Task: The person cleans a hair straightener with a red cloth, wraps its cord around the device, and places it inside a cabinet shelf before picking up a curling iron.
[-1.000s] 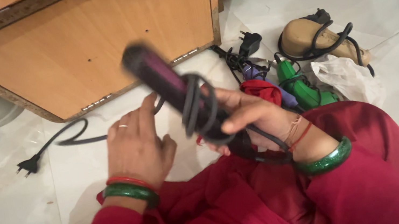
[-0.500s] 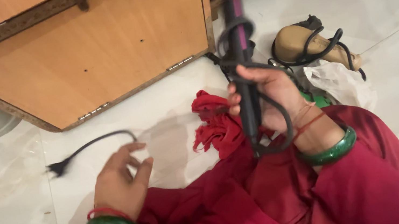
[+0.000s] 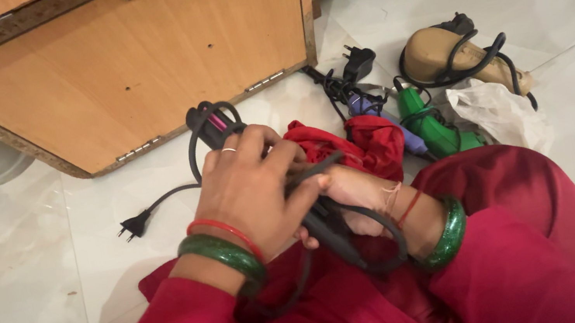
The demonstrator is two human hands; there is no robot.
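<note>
Straightener point(image 3: 211, 123) lies between your two hands, above your lap, its far tip pointing to the wooden cabinet point(image 3: 119, 57). Your left hand point(image 3: 253, 187) is closed over its middle, fingers curled around the body and the black cord point(image 3: 377, 244) (the cord loops near your right wrist). Your right hand point(image 3: 352, 193) grips the near end from below. Plug point(image 3: 132, 227) rests on the floor at left. Red cloth point(image 3: 367, 143) lies just behind your hands.
</note>
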